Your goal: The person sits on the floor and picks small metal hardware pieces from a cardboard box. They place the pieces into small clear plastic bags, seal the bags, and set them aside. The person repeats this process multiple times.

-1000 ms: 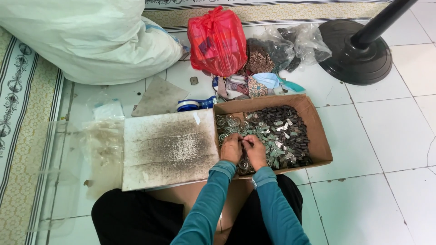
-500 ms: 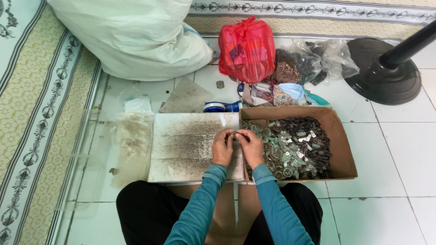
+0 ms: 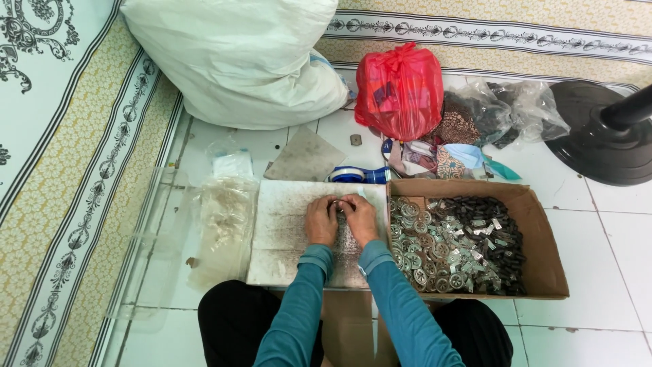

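1. Left hand (image 3: 320, 221): rests over the pale speckled foam board (image 3: 288, 234), fingers curled in toward the right hand; it appears to pinch a small metal piece (image 3: 339, 203) between the fingertips, though the piece is mostly hidden.
2. Right hand (image 3: 360, 219): beside the left, fingertips meeting it over the same small piece; grip closed, thumb tucked under.
3. Small metal piece: held at the upper middle of the board, just left of the open brown cardboard box (image 3: 543, 251).
4. Box contents: round silvery metal rings (image 3: 418, 241) at the left, dark small parts (image 3: 489, 211) at the back right.
5. Handling note, as a judgement: the step looks like joining or pressing two small parts; it would go best with both hands kept low over the board, so a dropped part lands there.
6. Surroundings: blue tape roll (image 3: 353, 175) just behind the board; red knotted plastic bag (image 3: 399, 88); large white sack (image 3: 238, 58); clear plastic bags (image 3: 221, 217) at left; black round fan base (image 3: 604, 132).
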